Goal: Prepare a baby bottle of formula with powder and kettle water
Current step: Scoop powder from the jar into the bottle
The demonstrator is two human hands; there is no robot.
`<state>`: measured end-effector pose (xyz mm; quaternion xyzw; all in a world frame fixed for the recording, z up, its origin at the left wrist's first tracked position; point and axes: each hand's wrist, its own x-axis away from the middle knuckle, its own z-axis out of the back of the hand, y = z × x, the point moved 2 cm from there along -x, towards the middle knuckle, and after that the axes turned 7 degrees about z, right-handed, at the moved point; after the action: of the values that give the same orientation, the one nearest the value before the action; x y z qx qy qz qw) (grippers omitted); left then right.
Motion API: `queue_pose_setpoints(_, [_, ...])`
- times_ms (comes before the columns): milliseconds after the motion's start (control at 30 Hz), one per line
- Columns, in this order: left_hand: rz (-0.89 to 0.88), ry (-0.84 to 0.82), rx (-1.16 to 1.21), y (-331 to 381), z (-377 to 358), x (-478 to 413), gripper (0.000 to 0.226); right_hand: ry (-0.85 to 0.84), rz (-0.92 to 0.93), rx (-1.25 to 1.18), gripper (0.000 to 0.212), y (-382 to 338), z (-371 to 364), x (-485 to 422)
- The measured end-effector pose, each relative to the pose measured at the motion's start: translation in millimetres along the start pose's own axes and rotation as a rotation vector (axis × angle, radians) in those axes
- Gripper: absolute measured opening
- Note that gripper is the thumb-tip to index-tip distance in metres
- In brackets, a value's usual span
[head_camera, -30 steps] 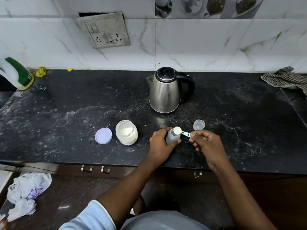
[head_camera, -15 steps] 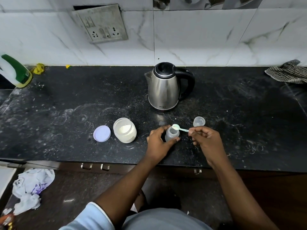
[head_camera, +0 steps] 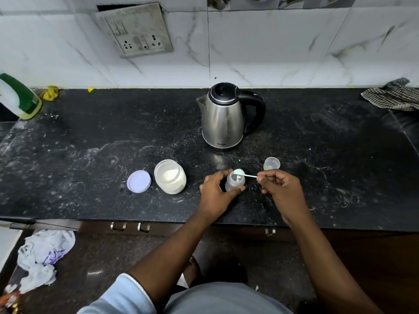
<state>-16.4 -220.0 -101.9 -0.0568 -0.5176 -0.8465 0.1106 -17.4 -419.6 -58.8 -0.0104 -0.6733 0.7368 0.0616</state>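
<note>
A small clear baby bottle [head_camera: 234, 181] stands open on the black counter [head_camera: 90, 159], and my left hand [head_camera: 216, 193] is wrapped around it. My right hand [head_camera: 282, 191] pinches the handle of a light green scoop [head_camera: 240, 172], whose bowl is turned over the bottle's mouth. A little white powder shows inside the bottle. To the left stands the open jar of white powder [head_camera: 170, 176], with its lilac lid [head_camera: 138, 181] lying beside it. The steel kettle [head_camera: 223, 116] with a black handle stands behind the bottle.
The bottle's clear cap [head_camera: 271, 163] sits just behind my right hand. A green and white bottle [head_camera: 19, 96] stands at the far left, a checked cloth [head_camera: 394, 95] at the far right. Drawer handles [head_camera: 130, 226] run under the counter's front edge.
The scoop has tipped over the bottle's mouth and its powder now lies in the bottle. My left hand has kept its hold on the bottle.
</note>
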Motion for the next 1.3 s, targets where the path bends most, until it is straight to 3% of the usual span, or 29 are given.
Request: queue_pose_setpoints(1300, [-0.023,-0.002,0.006,-6.9,-1.6,-2.9,0.055,-0.01,0.143,0.207,0.014,9.1,-2.1,4.7])
